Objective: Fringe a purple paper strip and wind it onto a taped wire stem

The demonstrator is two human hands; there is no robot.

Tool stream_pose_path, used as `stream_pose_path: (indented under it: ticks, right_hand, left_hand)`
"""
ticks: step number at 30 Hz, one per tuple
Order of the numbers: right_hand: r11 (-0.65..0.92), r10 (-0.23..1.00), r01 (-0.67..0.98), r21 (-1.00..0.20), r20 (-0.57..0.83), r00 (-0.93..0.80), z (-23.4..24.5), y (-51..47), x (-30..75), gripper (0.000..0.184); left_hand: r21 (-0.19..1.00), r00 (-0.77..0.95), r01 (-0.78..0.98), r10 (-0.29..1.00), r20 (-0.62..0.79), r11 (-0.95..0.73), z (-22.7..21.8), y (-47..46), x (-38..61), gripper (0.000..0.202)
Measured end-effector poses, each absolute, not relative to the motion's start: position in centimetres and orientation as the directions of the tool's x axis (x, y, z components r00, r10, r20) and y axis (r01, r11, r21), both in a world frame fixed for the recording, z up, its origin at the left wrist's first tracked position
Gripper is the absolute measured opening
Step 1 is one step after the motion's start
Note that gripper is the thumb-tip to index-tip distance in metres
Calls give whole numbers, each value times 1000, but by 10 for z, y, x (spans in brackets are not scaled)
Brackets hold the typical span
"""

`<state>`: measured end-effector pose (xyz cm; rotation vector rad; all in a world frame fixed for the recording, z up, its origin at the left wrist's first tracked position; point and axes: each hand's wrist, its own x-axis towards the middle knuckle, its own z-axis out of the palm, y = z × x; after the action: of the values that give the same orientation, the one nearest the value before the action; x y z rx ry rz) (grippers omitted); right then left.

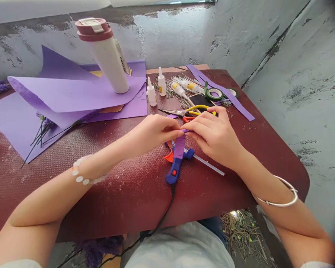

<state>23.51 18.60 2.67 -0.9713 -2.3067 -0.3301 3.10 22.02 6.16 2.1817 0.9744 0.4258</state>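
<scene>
Over the table's middle, a fringed strip of purple paper hangs from between my fingertips. My left hand pinches its upper end from the left. From the other side, my right hand has thumb and fingers closed on the same end, where the paper looks bunched. Behind the strip lies a blue glue gun with an orange trigger and a clear glue stick poking out to the right. Scissors with yellow handles lie just beyond my right hand, partly covered by it.
A white tumbler stands on purple sheets at the left. Small glue bottles, thin stems, a phone and green tape rolls crowd the back. A long purple strip lies at right. The gun's cord crosses the front edge.
</scene>
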Motion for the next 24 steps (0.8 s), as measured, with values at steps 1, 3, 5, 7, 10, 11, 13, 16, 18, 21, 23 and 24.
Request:
stream_pose_path:
  ticks: [1,3,5,7,10,11,13,16,18,21,23,24]
  right_hand:
    - [694,555,720,7,631,-542,26,186,235,18]
    - [687,540,727,26,651,-533,26,186,234,18]
    - [676,526,735,46,667,-527,27,185,234,18]
    - [663,515,745,77,676,-528,27,184,234,18]
    - [649,480,748,141,687,-546,29,182,235,14]
    - [646,463,745,167,690,-556,30,181,235,14]
    - [637,428,739,220,697,-576,30,179,235,14]
    - [631,388,730,262,708,-590,30,178,235,16]
    - [641,388,728,243,716,-580,29,178,235,19]
    - [654,445,740,159,709,-546,27,178,234,28]
    - [653,504,750,109,677,-537,27,179,234,32]
    - [651,531,753,94,653,-540,27,180,234,32]
  left_hand:
    - [765,674,496,738,-39,-412,63,221,31,23]
    - [840,691,459,710,-133,-289,66,221,31,25]
    - [879,703,436,683,-198,-195,68,222,30,30]
    - [904,714,411,658,-241,-116,68,223,29,34]
    - [931,733,365,619,-283,-7,65,224,28,36]
    - [936,736,350,611,-291,25,63,225,28,34]
    - [944,735,321,609,-297,73,61,225,28,31]
    - [950,711,297,642,-285,93,59,225,29,24]
    - [951,691,304,673,-263,59,60,224,30,21]
    - [934,667,337,731,-144,-124,60,221,32,18]
    - [857,642,403,767,-14,-322,59,219,33,16]
    - [787,628,455,776,48,-417,58,217,34,14]
